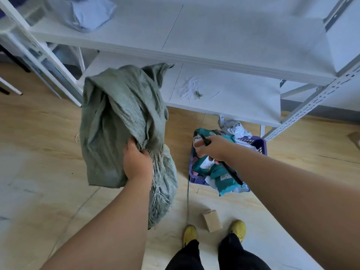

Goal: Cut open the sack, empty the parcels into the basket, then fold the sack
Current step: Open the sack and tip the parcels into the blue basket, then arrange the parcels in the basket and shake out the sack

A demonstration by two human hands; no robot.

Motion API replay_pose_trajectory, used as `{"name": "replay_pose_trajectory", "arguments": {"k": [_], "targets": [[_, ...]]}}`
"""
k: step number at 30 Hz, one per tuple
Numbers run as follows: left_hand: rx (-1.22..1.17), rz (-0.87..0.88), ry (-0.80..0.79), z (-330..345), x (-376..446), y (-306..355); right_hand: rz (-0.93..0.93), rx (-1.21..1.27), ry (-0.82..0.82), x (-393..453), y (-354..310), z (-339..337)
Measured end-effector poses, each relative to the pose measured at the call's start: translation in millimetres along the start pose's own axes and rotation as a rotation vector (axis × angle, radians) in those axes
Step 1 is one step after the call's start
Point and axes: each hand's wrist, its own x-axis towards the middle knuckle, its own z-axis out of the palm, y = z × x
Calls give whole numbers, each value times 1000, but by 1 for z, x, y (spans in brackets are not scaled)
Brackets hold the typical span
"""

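White shelving (224, 55) is filling the top of the view over a pale wood-look floor (39, 133), and its far-left bay is blurring out, so whatever is sitting there is impossible to name. A pale bundle (91, 14) is lying on the upper board, partly cut off by the top edge.

Down in front, the left hand (137, 162) is gripping the green woven sack (120, 121), fingers curled tight into a bunched fold, holding it up off the floor. The frayed, cut edge is hanging below the wrist, and the sack's inside is hidden from view.

Over to the right, the right hand (211, 148) is closing its fingers around a slim black tool (229, 170); its working end is too dark to make out.

Beneath that hand, the purple basket (261, 145) is sitting on the floor beside the shelf leg, teal and grey parcels (220, 172) heaping over its rim. White labels are showing on them, but the print is too small to read.

A small cardboard box (212, 221) is resting between two yellow shoes (190, 234).
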Motion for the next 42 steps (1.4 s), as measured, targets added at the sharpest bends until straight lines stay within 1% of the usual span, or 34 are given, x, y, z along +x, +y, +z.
{"name": "replay_pose_trajectory", "arguments": {"k": [5,12,15,20,24,31,36,42], "targets": [[57,-70,-4,8,-9,-19,32,-38,-36,7,19,6],[123,-161,31,25,-34,-31,73,9,-58,9,58,-10],[157,-193,26,48,-56,-25,66,-18,-43,6,90,-28],[132,-211,33,95,-101,-8,46,-35,-17,7,142,-67],[126,-258,65,123,-127,-6,4,-8,3,15,172,-79],[148,-259,89,155,-119,-35,-13,63,-17,51,203,-51],[159,-273,110,199,-102,-74,-1,132,18,92,236,-26],[253,-339,115,258,-89,-131,45,112,60,156,288,5]]}}
